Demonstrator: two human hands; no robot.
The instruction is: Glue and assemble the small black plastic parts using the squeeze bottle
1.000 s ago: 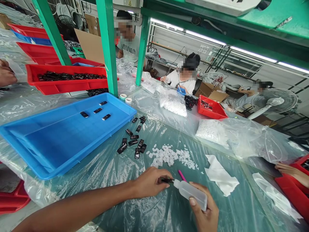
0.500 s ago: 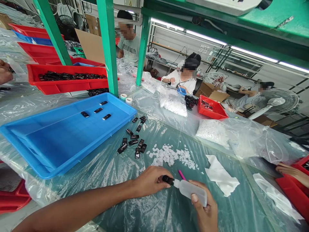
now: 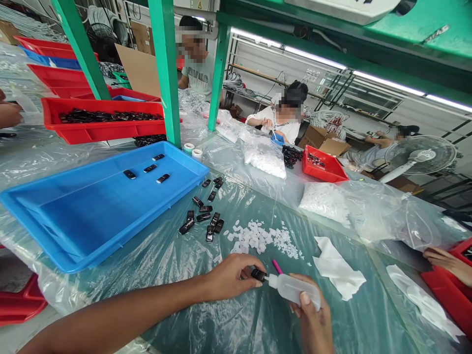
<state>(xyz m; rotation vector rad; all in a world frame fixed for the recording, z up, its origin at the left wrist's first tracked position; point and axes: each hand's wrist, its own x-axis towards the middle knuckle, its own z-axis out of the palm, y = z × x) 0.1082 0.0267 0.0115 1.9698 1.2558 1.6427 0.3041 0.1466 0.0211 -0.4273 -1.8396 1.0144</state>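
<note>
Between the fingertips of my left hand point(image 3: 236, 278) is a small glossy black plastic part point(image 3: 258, 274). My right hand point(image 3: 313, 309) is closed around a translucent white squeeze bottle point(image 3: 297, 289), which lies nearly level with its nozzle pointing left. The thin nozzle tip is at the black part's right end; whether it touches cannot be made out. Just beyond the bottle lies a pink stick-like tool point(image 3: 277, 266), partly hidden. A pile of small clear-white pieces point(image 3: 254, 237) is spread past my hands. Several similar black parts point(image 3: 204, 209) lie to its left.
A blue tray point(image 3: 110, 206) holding several black parts stands at left, a red bin point(image 3: 103, 118) of black parts behind it. White cloths point(image 3: 337, 268) lie at right. Green posts point(image 3: 164, 73) rise from the table. Co-workers sit beyond; another person's hand point(image 3: 448, 260) is at right.
My right hand has shifted the bottle slightly right, and a thin stretch of nozzle now shows between it and the black part. My left hand has tilted the part a little.
</note>
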